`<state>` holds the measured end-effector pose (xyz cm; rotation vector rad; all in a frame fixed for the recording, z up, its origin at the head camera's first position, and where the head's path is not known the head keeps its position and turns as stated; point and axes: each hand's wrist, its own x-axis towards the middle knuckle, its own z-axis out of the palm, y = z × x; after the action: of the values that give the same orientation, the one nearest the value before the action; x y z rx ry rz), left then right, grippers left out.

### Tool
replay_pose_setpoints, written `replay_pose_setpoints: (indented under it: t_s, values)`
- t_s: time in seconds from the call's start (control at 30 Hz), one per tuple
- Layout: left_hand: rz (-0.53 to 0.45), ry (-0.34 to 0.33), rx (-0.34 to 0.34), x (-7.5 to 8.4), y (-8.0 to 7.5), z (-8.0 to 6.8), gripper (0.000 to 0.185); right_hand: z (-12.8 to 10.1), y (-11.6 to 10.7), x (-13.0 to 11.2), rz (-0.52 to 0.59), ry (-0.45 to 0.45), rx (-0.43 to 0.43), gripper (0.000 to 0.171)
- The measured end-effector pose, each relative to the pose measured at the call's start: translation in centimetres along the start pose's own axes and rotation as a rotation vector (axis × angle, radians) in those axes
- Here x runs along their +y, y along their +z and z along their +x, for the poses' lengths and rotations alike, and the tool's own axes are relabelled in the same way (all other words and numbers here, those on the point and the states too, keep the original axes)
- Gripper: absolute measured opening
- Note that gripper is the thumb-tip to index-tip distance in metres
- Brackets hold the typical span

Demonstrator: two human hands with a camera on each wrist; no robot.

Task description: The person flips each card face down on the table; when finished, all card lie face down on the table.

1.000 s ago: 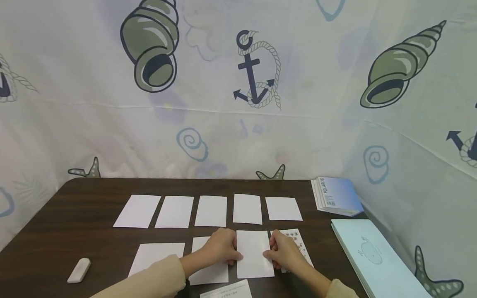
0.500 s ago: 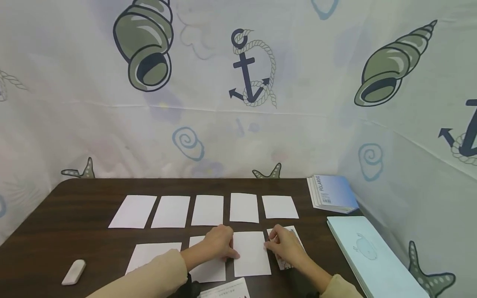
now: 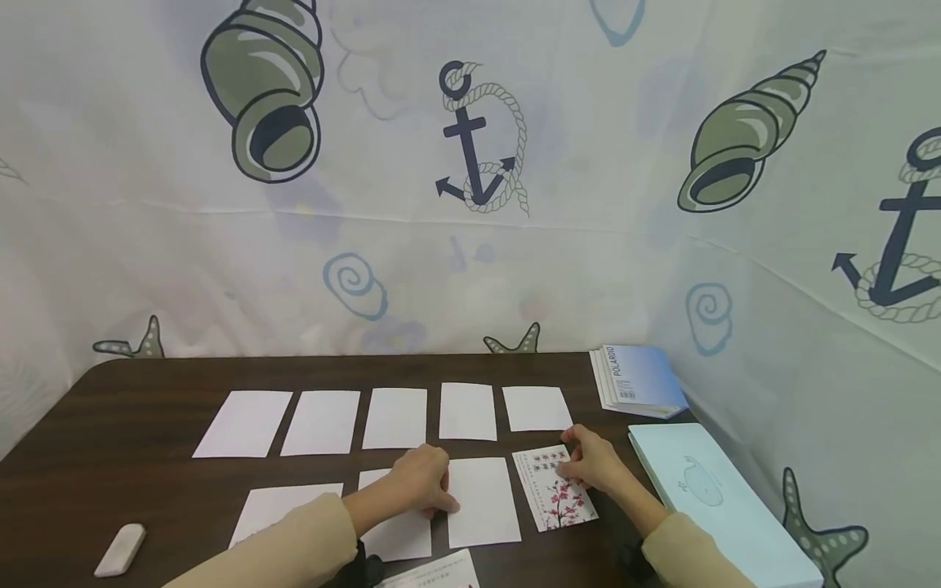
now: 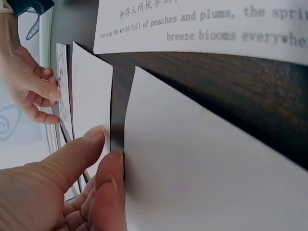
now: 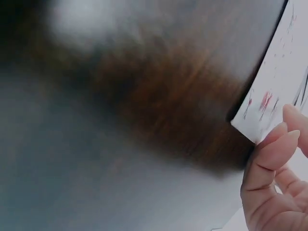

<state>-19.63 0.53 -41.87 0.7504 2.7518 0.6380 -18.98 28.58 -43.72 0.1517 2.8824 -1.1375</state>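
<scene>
My left hand [image 3: 419, 482] is at the left edge of a blank white card [image 3: 485, 502] in the front row, pinching that edge between thumb and curled fingers. In the left wrist view the thumb [image 4: 89, 144] overlaps the card's face. Just right of it lies a printed card [image 3: 547, 498] with lines of text and a pink blossom branch. My right hand [image 3: 597, 461] pinches this card's right edge, thumb over the print. The right wrist view catches the card's corner [image 5: 269, 91] at the fingertips. Another blank card [image 3: 397, 535] lies partly hidden under my left forearm.
Several blank cards [image 3: 397, 418] form a back row on the dark wooden table [image 3: 169, 498]. A text card [image 3: 434, 572] lies at the front edge. An eraser-like white block [image 3: 120, 550] is at left. Blue POLAROID packs [image 3: 643, 380] and a pale blue box [image 3: 724, 498] stand at right.
My right hand has let go of the blank card's right edge and moved right to the printed card's far edge, uncovering its print. My left hand stays at the blank card. The head view has turned slightly right.
</scene>
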Motion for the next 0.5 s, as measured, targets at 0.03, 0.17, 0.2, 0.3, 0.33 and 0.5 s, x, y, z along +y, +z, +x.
replay_pose_setpoints:
  t_s: [0.03,0.17,0.2,0.3,0.33,0.5]
  values:
    - [-0.005,0.009,0.000,0.0,0.0,0.0,0.026,0.1,0.0,0.0,-0.006,0.001,-0.008,0.040]
    - [-0.074,0.058,0.015,0.0,-0.2,0.5,0.024,0.3,-0.3,-0.1,-0.024,0.025,-0.028,0.035]
    - [-0.096,0.074,0.025,0.0,-0.3,0.7,0.024,0.4,-0.4,-0.1,-0.021,0.031,-0.032,0.035]
    - [-0.185,0.114,0.055,0.2,-0.4,1.5,0.023,0.4,-0.5,-0.3,-0.009,0.049,-0.045,0.038]
    - [-0.211,0.123,0.062,0.3,-0.5,1.8,0.023,0.4,-0.5,-0.3,-0.005,0.051,-0.050,0.039]
    - [-0.311,0.106,0.064,1.2,-0.1,3.3,0.020,0.7,-0.4,-0.4,0.026,0.042,-0.064,0.039]
